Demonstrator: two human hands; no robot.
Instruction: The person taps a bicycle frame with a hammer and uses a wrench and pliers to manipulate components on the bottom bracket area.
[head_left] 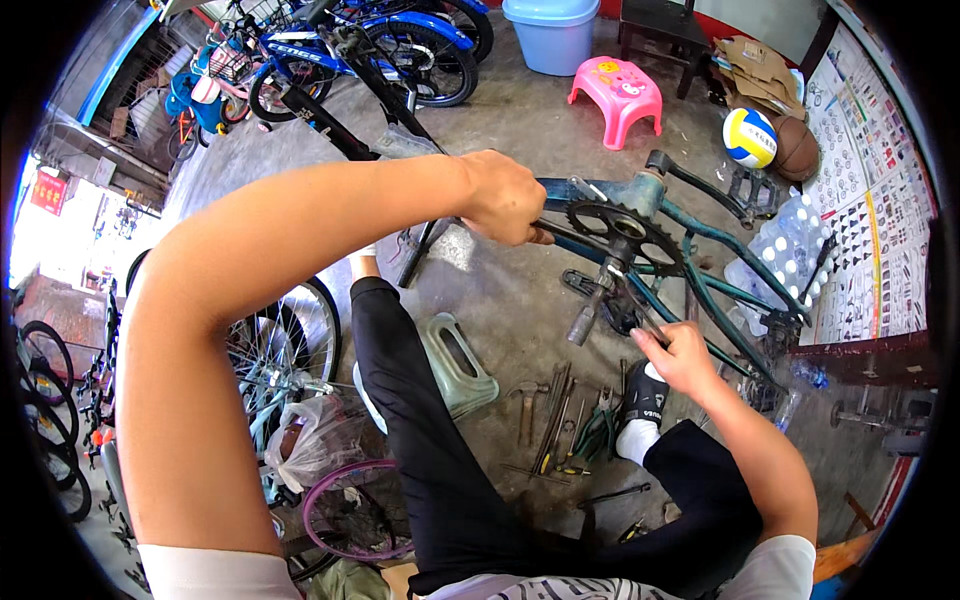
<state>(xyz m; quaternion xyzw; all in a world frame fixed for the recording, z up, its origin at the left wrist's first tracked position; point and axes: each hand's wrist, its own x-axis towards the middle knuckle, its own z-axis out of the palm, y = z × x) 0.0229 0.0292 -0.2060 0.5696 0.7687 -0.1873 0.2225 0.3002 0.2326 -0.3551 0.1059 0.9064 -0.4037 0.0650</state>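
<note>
A teal bicycle frame (715, 238) lies in front of me, with a dark toothed chainring (660, 245) and a crank arm (592, 305) at its bottom bracket. My left hand (503, 197) reaches across from the left, its fingers closed round a dark metal bar (572, 236) that runs toward the crank axle. On the near side of the chainring, my right hand (683, 358) grips a slim metal tool (645, 315) whose far end meets the axle area. How either tool seats there is too small to tell. A pedal (580, 283) shows beyond the crank arm.
On the floor between my legs lie a hammer (528, 412), green-handled pliers (600, 427) and several rods. A greenish plastic stool (462, 375) stands by my left leg. A pink stool (617, 92), a volleyball (750, 138), a basketball (796, 150) and blue bicycles (425, 60) are farther off.
</note>
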